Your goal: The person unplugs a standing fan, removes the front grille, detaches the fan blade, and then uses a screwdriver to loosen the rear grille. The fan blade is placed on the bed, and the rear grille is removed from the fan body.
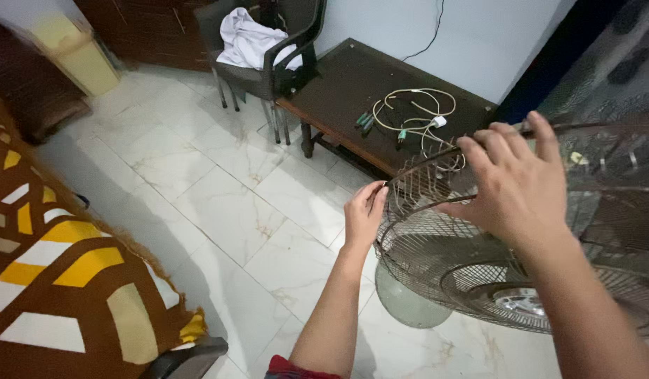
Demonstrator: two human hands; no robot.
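Above the tiled floor [226, 203], 2 hands work a wire fan guard [437, 253]. Left hand [364, 210] pinches its rim at the near edge, steadying it; right hand [514, 186] curls over the upper grille [437, 165], apparently to keep both halves aligned. Cables [416, 112] lie on the dark bench [352, 77] behind.

Cables [416, 112] on table [352, 77] (dark wood)

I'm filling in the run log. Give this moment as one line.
left hand: grips grille rim | right hand: on grille top | cables on table
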